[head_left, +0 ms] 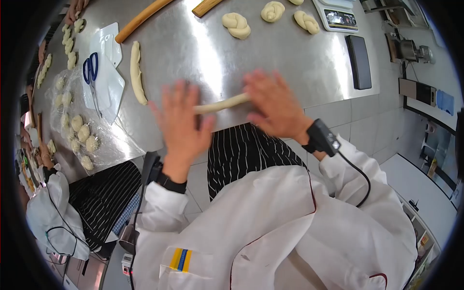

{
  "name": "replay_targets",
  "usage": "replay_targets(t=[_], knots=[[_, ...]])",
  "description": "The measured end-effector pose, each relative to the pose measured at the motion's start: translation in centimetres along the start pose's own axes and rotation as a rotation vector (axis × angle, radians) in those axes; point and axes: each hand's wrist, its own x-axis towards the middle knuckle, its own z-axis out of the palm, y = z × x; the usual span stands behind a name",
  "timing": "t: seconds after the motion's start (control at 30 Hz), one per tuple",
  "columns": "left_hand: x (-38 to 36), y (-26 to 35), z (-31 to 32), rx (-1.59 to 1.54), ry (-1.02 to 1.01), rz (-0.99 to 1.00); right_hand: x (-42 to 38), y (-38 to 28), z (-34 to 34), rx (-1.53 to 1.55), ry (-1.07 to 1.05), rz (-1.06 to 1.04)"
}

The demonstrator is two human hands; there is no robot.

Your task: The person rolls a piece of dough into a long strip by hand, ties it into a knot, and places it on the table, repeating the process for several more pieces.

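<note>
Under my two palms a thin dough strand [224, 104] lies on the metal table near its front edge. My left hand [182, 118] is flat over the strand's left end, fingers apart and slightly blurred. On the right end rests my right hand [273, 104], also spread flat and blurred at the fingertips. Neither hand is wrapped round the dough. Left of my left hand lies a thicker dough roll [137, 75], separate from the strand. Farther back sit a knotted dough piece [236, 25] and further knotted pieces [272, 11].
Wooden rolling pins [145, 18], scissors [93, 79] and plastic-covered dough balls [83, 132] are at the left. A scale [338, 18] and dark flat object [358, 63] are at the right of the metal table [169, 58]. A co-worker's sleeve [53, 203] shows far left.
</note>
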Motion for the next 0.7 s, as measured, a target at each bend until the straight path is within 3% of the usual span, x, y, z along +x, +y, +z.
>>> replay_targets(t=[0.03,0.07,0.1,0.17,0.3,0.6,0.63,0.7], knots=[[-0.5,-0.3,0.2,-0.008,-0.012,-0.001,-0.8,0.2,-0.5,0.128,0.224,0.239],[-1.0,-0.6,0.7,-0.382,0.164,-0.226,-1.2,0.4,-0.8,0.250,0.451,0.472],[-1.4,-0.6,1.2,-0.753,0.348,-0.448,-1.6,0.5,-0.4,0.249,0.449,0.470],[-2.0,0.5,2.6,-0.840,0.394,-0.500,-1.6,0.4,1.0,0.416,0.585,0.591],[-1.8,1.7,3.8,-0.853,0.459,-0.559,-0.5,-2.0,2.0,0.367,0.511,0.620],[-2.1,1.7,3.8,-0.978,0.432,-0.689,-0.1,-1.3,2.9,0.297,0.493,0.467],[-2.1,1.5,3.5,-0.978,0.435,-0.688,-0.1,-1.3,2.8,0.344,0.522,0.459],[-1.0,1.1,1.4,-0.288,0.416,-0.120,0.6,-0.7,1.6,0.393,0.554,0.442]])
